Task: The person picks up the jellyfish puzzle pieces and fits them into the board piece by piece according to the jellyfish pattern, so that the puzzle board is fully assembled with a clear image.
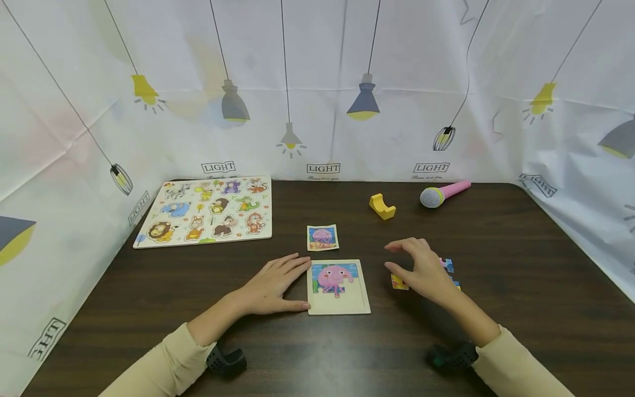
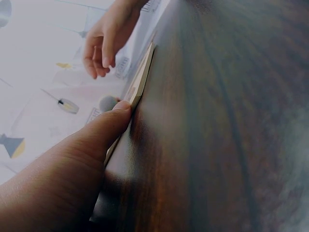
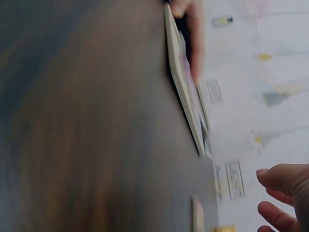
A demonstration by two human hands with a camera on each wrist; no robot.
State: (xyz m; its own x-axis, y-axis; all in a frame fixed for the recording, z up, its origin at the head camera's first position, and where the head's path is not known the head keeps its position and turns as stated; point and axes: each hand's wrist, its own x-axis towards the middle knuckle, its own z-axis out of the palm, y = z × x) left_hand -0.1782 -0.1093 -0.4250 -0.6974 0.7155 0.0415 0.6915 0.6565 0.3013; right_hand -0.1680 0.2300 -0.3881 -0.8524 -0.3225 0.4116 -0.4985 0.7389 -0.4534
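A square wooden jigsaw tray [image 1: 339, 306] lies flat on the table, its upper part filled with pieces of a pink octopus picture and its lower part bare. My left hand [image 1: 273, 286] rests along the tray's left edge, fingers stretched, with the thumb at the near corner. Over to the right, my right hand [image 1: 424, 273] hovers with thumb and fingers spread apart and nothing between them. Around and partly beneath it are loose jigsaw pieces, among them a yellow piece [image 1: 399, 282] and a blue-and-pink piece [image 1: 448, 264]; the hand hides part of this group.
A small octopus picture card [image 1: 322, 238] lies just beyond the tray. Behind on the left is an animal puzzle board [image 1: 233, 220]. A yellow curved block [image 1: 382, 207] and a pink toy microphone [image 1: 444, 194] lie at the back right, before a lamp-patterned cloth [image 1: 317, 71].
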